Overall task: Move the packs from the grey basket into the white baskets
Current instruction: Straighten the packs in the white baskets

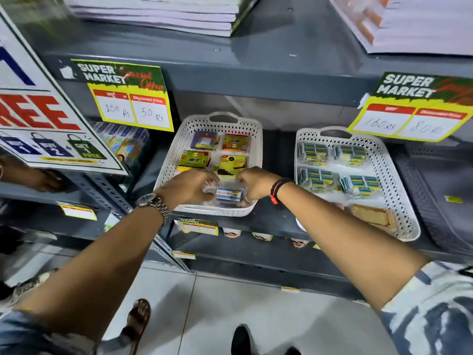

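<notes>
Two white perforated baskets stand on a grey shelf. The left white basket holds several colourful sticky-note packs. At its front lies a clear plastic pack with a blue and white label. My left hand and my right hand both grip that pack from its two sides, low inside the basket. The right white basket holds several packs of blue and yellow boxes and a brown pack at its front. The grey basket stands at the far right, mostly cut off.
Yellow price signs hang from the shelf above the baskets, and a second one hangs over the right basket. A big offer board juts out at the left. Stacks of paper lie on the upper shelf. Tiled floor lies below.
</notes>
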`<state>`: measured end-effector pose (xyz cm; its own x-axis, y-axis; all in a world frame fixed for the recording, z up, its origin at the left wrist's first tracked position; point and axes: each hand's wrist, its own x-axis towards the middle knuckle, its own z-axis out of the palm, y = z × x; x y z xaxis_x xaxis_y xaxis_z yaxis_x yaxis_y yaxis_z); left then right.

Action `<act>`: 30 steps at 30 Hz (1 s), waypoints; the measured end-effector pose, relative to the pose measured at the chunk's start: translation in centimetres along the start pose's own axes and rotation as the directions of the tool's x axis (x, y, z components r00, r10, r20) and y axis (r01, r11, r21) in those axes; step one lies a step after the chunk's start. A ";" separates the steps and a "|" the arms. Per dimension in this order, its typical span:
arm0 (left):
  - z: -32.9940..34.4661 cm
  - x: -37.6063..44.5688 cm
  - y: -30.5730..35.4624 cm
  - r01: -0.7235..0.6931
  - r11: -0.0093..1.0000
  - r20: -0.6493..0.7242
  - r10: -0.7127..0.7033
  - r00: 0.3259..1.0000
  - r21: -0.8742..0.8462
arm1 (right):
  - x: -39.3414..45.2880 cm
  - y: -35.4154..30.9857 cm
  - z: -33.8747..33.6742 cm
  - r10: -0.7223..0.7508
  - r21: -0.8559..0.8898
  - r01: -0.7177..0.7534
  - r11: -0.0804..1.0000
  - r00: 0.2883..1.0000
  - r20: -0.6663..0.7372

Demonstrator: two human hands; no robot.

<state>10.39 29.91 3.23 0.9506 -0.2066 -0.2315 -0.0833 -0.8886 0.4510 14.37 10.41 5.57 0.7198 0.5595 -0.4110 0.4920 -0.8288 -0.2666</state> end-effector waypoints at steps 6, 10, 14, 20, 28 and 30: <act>1.2 2.8 0.6 -0.043 0.965 0.187 -0.006 0.982 0.258 | 1.3 -0.1 0.7 0.025 -0.011 -0.025 1.000 0.998 0.051; 1.1 3.2 0.7 0.004 0.976 0.220 -0.053 0.974 0.218 | 1.6 0.0 0.8 0.024 -0.018 -0.024 1.000 0.999 0.026; 0.8 3.4 1.0 0.017 0.978 0.250 -0.070 0.966 0.206 | 1.6 0.0 1.0 0.023 -0.019 -0.023 1.000 1.000 -0.004; 1.0 3.3 1.0 0.008 0.983 0.219 -0.049 0.974 0.184 | 1.6 -0.1 1.2 0.034 0.003 -0.034 0.999 0.999 -0.015; 0.6 3.1 0.5 0.023 0.992 0.205 -0.048 0.978 0.124 | 0.9 0.5 0.7 0.045 0.050 -0.041 0.998 0.996 -0.074; -0.5 3.0 0.5 0.026 0.995 0.204 -0.044 0.978 0.092 | -0.2 1.3 -0.3 0.055 0.101 -0.042 0.994 0.989 -0.135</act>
<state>13.32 29.04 3.23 0.8723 -0.2461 -0.4225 -0.0858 -0.9277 0.3632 15.00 9.26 5.58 0.8052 0.5093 -0.3038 0.4096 -0.8481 -0.3362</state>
